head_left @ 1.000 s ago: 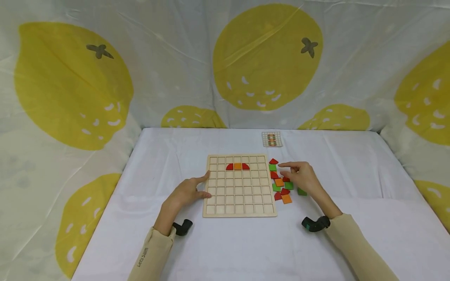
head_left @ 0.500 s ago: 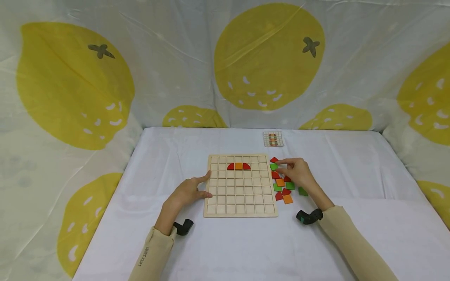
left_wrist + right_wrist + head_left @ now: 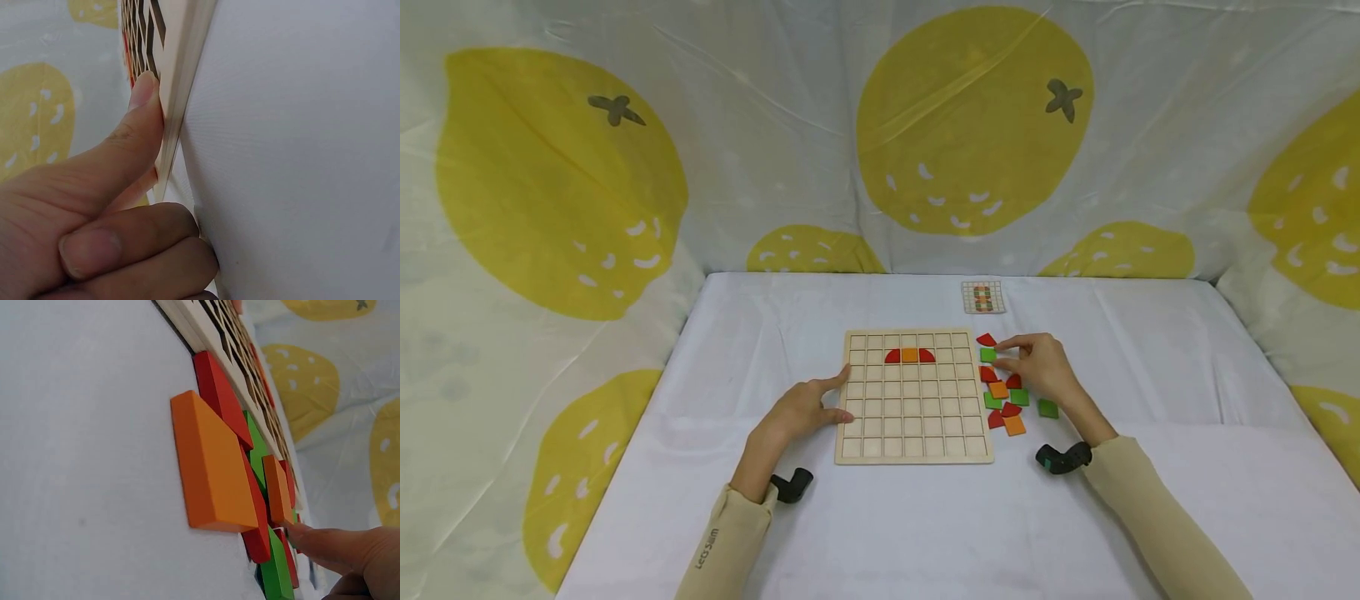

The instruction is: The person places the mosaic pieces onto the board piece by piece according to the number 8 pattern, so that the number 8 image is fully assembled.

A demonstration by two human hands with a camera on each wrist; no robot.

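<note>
A square wooden grid board (image 3: pixel 891 408) lies on the table with a red quarter-round tile (image 3: pixel 892 357), an orange square tile (image 3: pixel 909 355) and another red quarter-round tile (image 3: pixel 927 356) side by side in its second row. My left hand (image 3: pixel 797 412) holds the board's left edge; the left wrist view shows the thumb (image 3: pixel 142 103) on top of the rim and the lower fingers curled beside it. Right of the board, my right hand (image 3: pixel 1042 367) pinches a green square tile (image 3: pixel 987 355) by its right side between thumb and index finger.
Several loose red, green and orange tiles lie close along the board's right side, some overlapping, including an orange square (image 3: pixel 1014 426). One green tile (image 3: pixel 1048 408) lies farther right. A small pattern card (image 3: pixel 982 297) rests behind the board, near the lemon-print cloth backdrop (image 3: pixel 970 125).
My right hand has moved slightly left and away from me, closing thumb and index finger on the green square, which has shifted a little right. The left hand stays at the board.
</note>
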